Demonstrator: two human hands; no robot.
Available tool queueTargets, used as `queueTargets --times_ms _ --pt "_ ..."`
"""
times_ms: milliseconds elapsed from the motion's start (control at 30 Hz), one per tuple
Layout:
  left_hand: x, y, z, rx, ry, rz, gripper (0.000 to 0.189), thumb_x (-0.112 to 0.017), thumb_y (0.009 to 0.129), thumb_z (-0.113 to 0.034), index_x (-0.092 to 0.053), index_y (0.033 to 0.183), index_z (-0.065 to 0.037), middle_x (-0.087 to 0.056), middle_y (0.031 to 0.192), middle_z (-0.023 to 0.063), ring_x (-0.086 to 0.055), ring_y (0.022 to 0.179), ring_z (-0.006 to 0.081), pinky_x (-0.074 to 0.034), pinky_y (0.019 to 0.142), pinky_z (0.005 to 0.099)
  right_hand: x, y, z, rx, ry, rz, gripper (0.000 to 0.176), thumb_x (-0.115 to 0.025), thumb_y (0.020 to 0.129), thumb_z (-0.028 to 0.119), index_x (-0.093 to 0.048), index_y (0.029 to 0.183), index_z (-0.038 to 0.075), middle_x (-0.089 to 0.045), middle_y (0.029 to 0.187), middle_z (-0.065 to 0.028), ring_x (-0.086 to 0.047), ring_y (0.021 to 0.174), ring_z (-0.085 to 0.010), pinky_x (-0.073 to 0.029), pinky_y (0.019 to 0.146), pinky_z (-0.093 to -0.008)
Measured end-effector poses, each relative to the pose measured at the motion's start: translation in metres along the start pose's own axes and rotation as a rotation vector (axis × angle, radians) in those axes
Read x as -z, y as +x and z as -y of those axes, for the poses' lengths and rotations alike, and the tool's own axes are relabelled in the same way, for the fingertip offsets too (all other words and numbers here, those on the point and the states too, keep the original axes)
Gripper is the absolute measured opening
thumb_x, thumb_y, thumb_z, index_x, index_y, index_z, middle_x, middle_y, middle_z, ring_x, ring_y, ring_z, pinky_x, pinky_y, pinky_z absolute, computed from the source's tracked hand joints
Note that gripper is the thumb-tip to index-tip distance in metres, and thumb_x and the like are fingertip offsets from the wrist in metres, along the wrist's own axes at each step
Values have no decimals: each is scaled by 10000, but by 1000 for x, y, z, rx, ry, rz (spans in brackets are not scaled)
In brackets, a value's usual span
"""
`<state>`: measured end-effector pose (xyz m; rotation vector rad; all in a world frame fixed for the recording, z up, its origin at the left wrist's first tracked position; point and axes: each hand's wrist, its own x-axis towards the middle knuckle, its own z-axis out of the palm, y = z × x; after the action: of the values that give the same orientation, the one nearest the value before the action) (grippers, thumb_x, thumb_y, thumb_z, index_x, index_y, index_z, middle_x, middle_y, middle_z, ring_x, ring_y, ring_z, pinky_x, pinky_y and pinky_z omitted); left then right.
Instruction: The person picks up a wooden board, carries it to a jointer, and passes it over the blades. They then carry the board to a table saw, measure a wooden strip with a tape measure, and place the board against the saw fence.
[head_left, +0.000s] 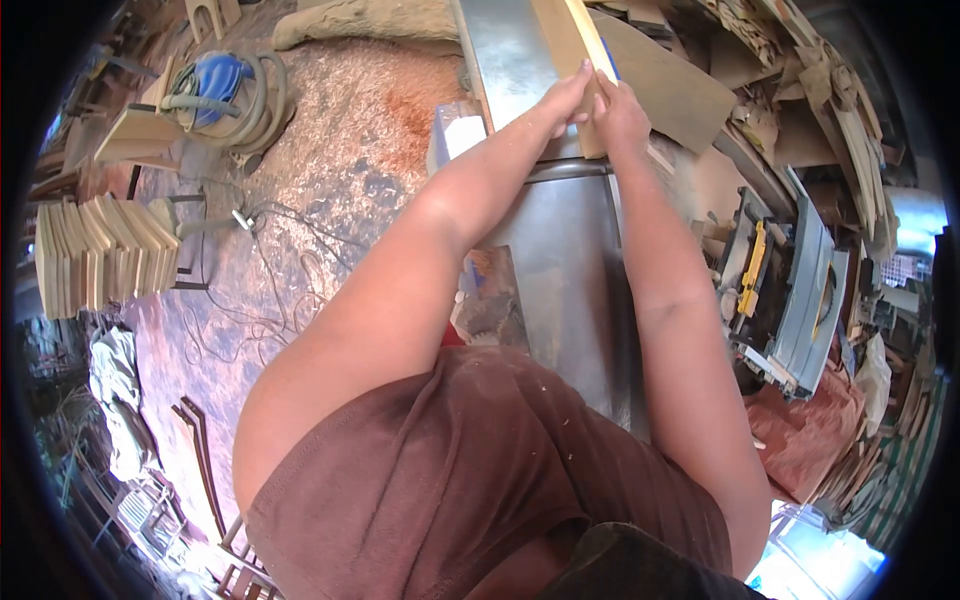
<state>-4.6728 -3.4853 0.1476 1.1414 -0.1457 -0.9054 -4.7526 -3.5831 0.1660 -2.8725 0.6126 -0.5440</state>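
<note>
Pressing on a long, narrow, pale wooden plank [566, 40], the two bare hands meet close together near its near end. The right hand [622, 118] is closed over the plank's upper edge, its thumb toward the left face; its other fingers are partly hidden. The left hand [566, 98] lies against the left face with fingers bent, though I cannot tell whether they pinch the wood. The plank stands on edge along the right side of a flat, shiny silver metal bed [503, 45], its near end by the seam with a darker grey, smooth metal bed [570, 265] that runs back toward the person's brown garment [470, 470].

Just left of the silver bed is a box with a white top [463, 135]. Right of the plank lies a broad, flat brown panel [665, 85], and nearer the right arm a grey metal-topped saw [808, 300] with a yellow bar [752, 268].

Farther left, pale shavings [345, 150] cover the floor. On that side are a blue vacuum with a coiled grey hose [215, 90] and a row of curved, light wooden pieces [105, 255]; a thick, rough log [380, 25] lies beyond. Stacked rough boards [840, 120] line the far right.
</note>
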Motion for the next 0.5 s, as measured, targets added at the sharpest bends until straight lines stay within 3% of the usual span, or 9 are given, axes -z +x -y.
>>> queueTargets --times_ms 67,100,167,233,300,367,433,500 --pt "19 -6 -7 -17 -11 -9 645 -465 976 -606 -523 1348 -82 -530 1298 84 -475 1229 199 -476 946 364 -14 21 -2 40 -15 -18 420 -617 909 272 -587 1325 318 -605 1242 -81 -649 1036 -312 -538 857 -450" --pt "33 -33 -20 -214 62 59 617 -540 967 -553 -543 1342 -63 -568 1245 92 -517 1187 195 -490 931 345 -19 32 -2 57 -21 -12 421 -614 910 273 -585 1328 312 -610 1232 -94 -646 1042 -316 -534 869 -449" --pt "85 -62 -15 -491 289 -239 464 -592 978 -399 -599 1288 -53 -645 1134 84 -615 1017 170 -521 872 316 -28 52 2 96 -16 13 422 -611 912 275 -582 1331 306 -616 1221 -107 -642 1048 -320 -529 881 -448" --pt "145 -115 -4 -653 273 -484 385 -566 995 -306 -616 1245 -18 -675 1082 86 -641 931 149 -526 825 285 -34 69 2 88 51 12 458 -605 908 274 -552 1363 289 -625 1191 -137 -631 1055 -338 -516 904 -459" --pt "220 -141 63 -515 218 -785 342 -548 997 -289 -643 1195 -27 -688 1040 76 -643 887 138 -518 781 273 -36 87 6 103 -2 67 484 -605 904 276 -529 1382 276 -625 1178 -157 -620 1074 -348 -505 916 -470" --pt "279 -174 165 -54 356 -840 300 -546 988 -276 -668 1131 -42 -694 1025 85 -646 860 162 -509 751 307 -47 92 -11 169 -45 102 540 -604 897 283 -480 1421 245 -622 1173 -193 -595 1119 -364 -486 936 -490" --pt "286 -203 240 371 705 -567 266 -530 978 -234 -676 1072 -33 -693 994 118 -648 846 199 -497 737 361 -49 100 -9 211 -59 120 595 -604 894 288 -429 1455 191 -606 1218 -223 -568 1170 -378 -469 954 -493" --pt "303 -207 383 321 986 -292 279 -509 955 -199 -650 1097 -5 -683 982 154 -652 882 259 -491 761 411 -39 98 -1 182 -100 166 624 -604 895 289 -404 1471 156 -594 1255 -237 -554 1194 -388 -461 966 -488"
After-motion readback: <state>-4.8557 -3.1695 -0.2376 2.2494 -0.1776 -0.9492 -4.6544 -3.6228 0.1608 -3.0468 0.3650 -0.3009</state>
